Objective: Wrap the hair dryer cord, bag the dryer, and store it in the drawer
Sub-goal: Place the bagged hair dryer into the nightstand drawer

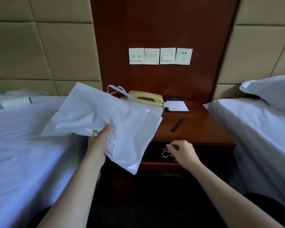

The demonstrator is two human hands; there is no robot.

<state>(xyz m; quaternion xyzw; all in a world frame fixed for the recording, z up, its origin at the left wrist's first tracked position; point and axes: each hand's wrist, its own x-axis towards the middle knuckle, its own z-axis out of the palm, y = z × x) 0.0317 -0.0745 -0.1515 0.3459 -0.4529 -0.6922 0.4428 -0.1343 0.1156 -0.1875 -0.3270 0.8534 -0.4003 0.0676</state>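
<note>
A white drawstring bag (95,117) hangs in the air over the left edge of the wooden nightstand (197,129). My left hand (99,142) grips it from below, thumb on top. The hair dryer is hidden; I cannot tell what the bag contains. My right hand (182,152) is at the front of the closed drawer (212,153), its fingers curled around the metal ring handle (165,153).
On the nightstand stand a beige telephone (146,98), a notepad in a dark holder (178,106) and a dark pen (178,125). Beds with white sheets flank the nightstand, left (23,145) and right (257,129). Switches and a socket (183,56) sit on the wall panel.
</note>
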